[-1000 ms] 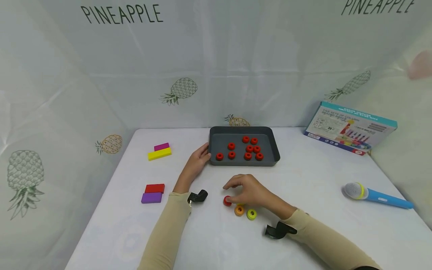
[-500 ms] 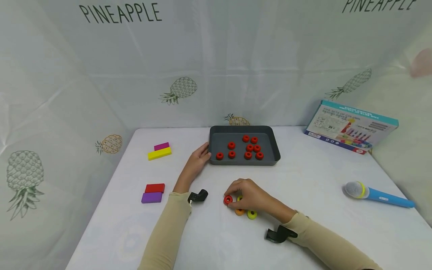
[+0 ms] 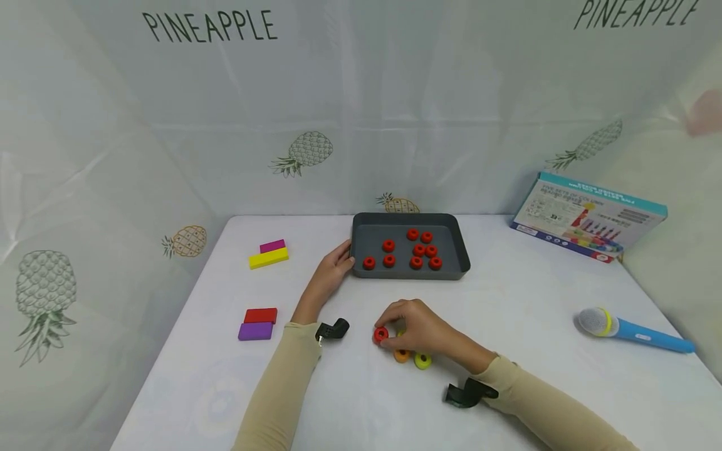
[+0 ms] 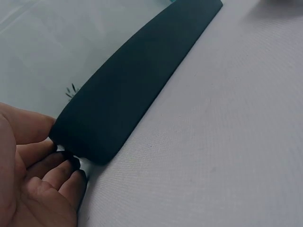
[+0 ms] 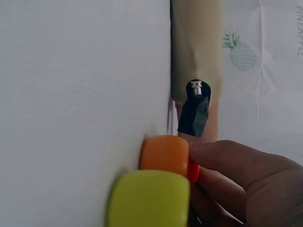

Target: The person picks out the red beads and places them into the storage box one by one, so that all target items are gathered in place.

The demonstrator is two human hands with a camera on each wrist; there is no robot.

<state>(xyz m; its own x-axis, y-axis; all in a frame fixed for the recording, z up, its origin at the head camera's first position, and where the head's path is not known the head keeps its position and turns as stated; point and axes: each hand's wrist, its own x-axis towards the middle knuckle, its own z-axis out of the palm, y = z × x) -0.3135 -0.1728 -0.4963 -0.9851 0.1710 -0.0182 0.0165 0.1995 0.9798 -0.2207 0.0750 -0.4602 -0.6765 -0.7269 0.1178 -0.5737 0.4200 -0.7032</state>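
- Head view: my right hand (image 3: 420, 329) sits on the white table (image 3: 519, 300), fingers curled round a red ring (image 3: 381, 334), which I pinch at its near edge just above the table top.
- Head view: an orange ring (image 3: 402, 356) and a yellow-green ring (image 3: 422, 360) lie just beside my right hand, touching or nearly touching each other, on my side of the red one.
- Head view: my left hand (image 3: 331, 275) rests against the left wall of the dark grey tray (image 3: 458, 247), thumb and fingers lightly bent at its corner; eight more red rings (image 3: 418, 250) lie inside the tray.
- Head view: off to the left lie a yellow block (image 3: 268, 257) with a magenta block (image 3: 272, 245) behind it, and nearer me a red block (image 3: 260, 315) beside a purple block (image 3: 255, 331). A toy microphone (image 3: 632, 327) lies at the right, and a printed box (image 3: 589, 216) leans against the backdrop.
- Left wrist view: my left thumb lies on the tray's (image 4: 137, 80) rim and my fingertips (image 4: 75, 165) tuck under its corner, so I hold it loosely at that corner.
- Right wrist view: the yellow-green ring (image 5: 151, 198) and orange ring (image 5: 164, 153) fill the foreground, touching; the red ring (image 5: 193, 171) shows only as a sliver behind the orange one, against my curled right fingers (image 5: 232, 163).
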